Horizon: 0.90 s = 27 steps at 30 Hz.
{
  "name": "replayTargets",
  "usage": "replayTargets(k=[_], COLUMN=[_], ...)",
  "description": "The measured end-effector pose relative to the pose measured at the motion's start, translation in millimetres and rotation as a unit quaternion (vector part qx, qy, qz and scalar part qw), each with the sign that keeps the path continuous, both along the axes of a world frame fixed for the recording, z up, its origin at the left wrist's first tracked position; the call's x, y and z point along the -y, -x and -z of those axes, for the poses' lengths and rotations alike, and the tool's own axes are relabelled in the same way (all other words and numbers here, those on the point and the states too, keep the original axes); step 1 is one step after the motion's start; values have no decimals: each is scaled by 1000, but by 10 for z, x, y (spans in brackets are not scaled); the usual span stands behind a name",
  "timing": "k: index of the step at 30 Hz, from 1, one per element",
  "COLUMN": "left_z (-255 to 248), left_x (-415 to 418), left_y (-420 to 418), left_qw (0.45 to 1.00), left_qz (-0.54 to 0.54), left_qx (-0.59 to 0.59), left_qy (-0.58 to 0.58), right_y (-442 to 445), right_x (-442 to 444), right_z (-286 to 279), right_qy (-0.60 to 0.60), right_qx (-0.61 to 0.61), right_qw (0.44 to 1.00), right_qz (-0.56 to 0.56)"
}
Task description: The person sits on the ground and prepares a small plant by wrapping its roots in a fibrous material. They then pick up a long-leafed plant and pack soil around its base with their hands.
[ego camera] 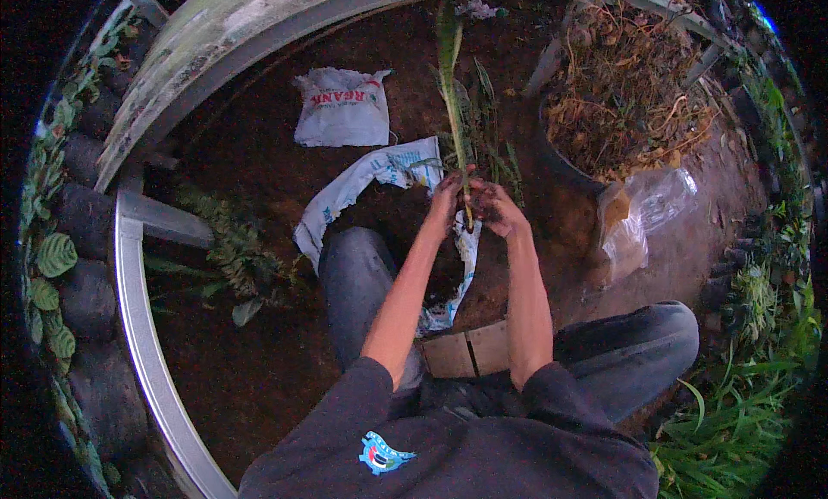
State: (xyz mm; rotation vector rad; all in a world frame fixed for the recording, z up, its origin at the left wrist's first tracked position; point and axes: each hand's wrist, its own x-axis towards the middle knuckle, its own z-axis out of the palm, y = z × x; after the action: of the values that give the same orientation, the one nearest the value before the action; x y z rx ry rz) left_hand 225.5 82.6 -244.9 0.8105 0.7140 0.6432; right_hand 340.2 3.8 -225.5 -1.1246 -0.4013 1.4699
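Note:
Both my hands are soiled and meet at the base of a long-leaved snake plant [451, 98], whose leaves point away from me. My left hand [447, 198] grips the base from the left. From the other side, my right hand [495, 206] closes around the same part, and a pale stem end shows below the fingers. Beneath my forearms lies an opened white sack [349, 183] with printing, its edge rolled back. Dark soil [394, 208] fills it.
A flat white printed bag [343, 107] lies beyond the sack. Cut leaves [488, 124] lie behind my hands. At right stand a dark tub [563, 153] of dried roots and leaves [627, 91] and clear plastic bags [647, 208]. A metal frame [139, 272] borders the left; a wooden seat [453, 355] is below me.

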Motion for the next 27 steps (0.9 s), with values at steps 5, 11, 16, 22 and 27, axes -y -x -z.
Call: replayTargets(k=[5,11,16,22,27], left_z=[-167,-72,-207,-424,-576], left_x=[-55,-106,32,87,113], left_y=[560,1306,1474,1723,1698], left_qw=[995,975,968,958,958], left_qz=[-10,-86,-168,-207,-205], left_qx=[-47,-148,-151,-143,-85], left_qy=[-90,-140,-108,-141,-181], right_y=[402,1148,1502,1969,2008], right_x=[-118,-122,-136,-191,-190], right_z=[106,137,650,1021,1450], right_qy=[-16,18,50,-12,-130], right_qx=[-41,213,481,665,775], right_qw=[996,969,873,735,514], right_qz=[-78,-125,62,-133,-343])
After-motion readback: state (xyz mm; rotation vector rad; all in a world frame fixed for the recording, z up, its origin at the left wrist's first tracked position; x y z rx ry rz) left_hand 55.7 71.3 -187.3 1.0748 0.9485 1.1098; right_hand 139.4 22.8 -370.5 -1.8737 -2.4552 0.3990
